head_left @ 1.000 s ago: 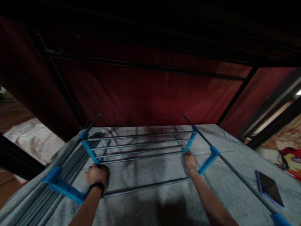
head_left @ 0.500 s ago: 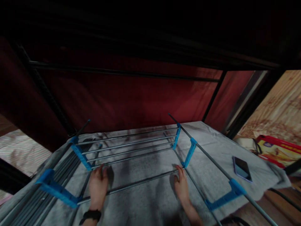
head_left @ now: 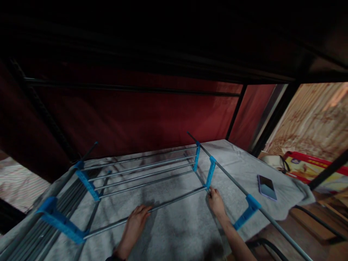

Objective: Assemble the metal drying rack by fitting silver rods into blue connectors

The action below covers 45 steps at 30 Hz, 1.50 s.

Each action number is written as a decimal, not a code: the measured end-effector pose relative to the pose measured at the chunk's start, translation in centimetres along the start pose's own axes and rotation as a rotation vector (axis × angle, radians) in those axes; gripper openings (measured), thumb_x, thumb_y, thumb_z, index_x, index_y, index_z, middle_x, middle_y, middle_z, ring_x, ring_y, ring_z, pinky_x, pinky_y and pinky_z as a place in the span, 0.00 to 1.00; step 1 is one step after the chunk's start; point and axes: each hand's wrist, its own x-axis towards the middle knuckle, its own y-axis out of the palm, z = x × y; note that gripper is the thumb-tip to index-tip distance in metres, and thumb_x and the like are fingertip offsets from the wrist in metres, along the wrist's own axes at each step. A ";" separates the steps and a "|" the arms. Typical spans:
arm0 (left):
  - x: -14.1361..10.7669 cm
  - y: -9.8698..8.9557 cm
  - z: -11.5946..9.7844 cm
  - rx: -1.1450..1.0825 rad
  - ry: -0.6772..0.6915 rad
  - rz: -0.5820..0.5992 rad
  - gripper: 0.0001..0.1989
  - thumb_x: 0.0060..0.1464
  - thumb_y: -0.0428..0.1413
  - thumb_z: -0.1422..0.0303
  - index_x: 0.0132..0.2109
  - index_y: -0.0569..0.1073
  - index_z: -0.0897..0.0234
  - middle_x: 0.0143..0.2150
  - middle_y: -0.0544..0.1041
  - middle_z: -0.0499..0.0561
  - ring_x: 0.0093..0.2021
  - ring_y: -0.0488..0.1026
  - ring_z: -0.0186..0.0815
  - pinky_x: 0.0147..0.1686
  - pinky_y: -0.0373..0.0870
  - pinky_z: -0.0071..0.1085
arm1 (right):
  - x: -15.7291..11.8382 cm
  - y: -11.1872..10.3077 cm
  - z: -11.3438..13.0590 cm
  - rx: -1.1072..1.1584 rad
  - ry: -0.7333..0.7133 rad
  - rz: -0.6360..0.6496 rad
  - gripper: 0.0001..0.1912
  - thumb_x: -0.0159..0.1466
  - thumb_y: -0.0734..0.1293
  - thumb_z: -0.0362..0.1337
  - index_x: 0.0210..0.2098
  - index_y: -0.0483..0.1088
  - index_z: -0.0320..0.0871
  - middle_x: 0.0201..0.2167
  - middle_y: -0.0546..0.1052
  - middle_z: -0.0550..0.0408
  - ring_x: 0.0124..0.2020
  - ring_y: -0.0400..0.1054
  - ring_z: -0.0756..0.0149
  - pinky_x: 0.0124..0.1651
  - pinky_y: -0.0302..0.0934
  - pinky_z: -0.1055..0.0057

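Across the lower middle of the frame stands a rack point(head_left: 146, 167) of grey tubes joined by blue brackets, and no lettering can be made out on it. At the bottom centre, the left hand point(head_left: 138, 216) has its fingers bent over the front rod point(head_left: 179, 199), gripping it partway along. Right of centre, the right hand point(head_left: 216, 200) is closed on the lower side tube point(head_left: 200, 178), just beside the foot of a blue bracket point(head_left: 210, 172); its fingertips are partly hidden. At lower left, a bundle of loose tubes point(head_left: 65, 206) lies on a grey cloth point(head_left: 174, 228). Toward the right, a purple-edged phone point(head_left: 266, 187) rests on the cloth, its screen dark. At the right edge sits a red and yellow box point(head_left: 301, 167) with a small blue emblem, its print too small to read.
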 end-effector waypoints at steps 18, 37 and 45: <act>-0.4 -0.2 0.7 -0.024 -0.024 0.068 0.21 0.65 0.46 0.64 0.53 0.83 0.57 0.54 0.84 0.54 0.56 0.80 0.45 0.58 0.76 0.43 | 0.6 -0.8 0.5 0.022 0.067 0.098 0.21 0.61 0.60 0.32 0.50 0.77 0.42 0.40 0.79 0.49 0.42 0.76 0.61 0.47 0.67 0.71; -0.8 -1.8 -0.7 -0.056 -0.075 0.048 0.20 0.64 0.48 0.64 0.52 0.83 0.54 0.52 0.85 0.52 0.52 0.81 0.43 0.56 0.75 0.40 | 0.0 -0.2 0.3 -0.007 0.019 0.093 0.23 0.62 0.60 0.32 0.53 0.76 0.35 0.40 0.79 0.44 0.41 0.75 0.59 0.48 0.66 0.69; -0.9 -2.6 -0.3 -0.032 -0.117 0.097 0.19 0.64 0.49 0.68 0.52 0.83 0.53 0.54 0.84 0.51 0.54 0.80 0.42 0.58 0.74 0.38 | -0.6 0.5 0.5 -0.007 0.058 0.082 0.25 0.63 0.60 0.33 0.56 0.76 0.35 0.39 0.80 0.44 0.40 0.75 0.59 0.47 0.67 0.69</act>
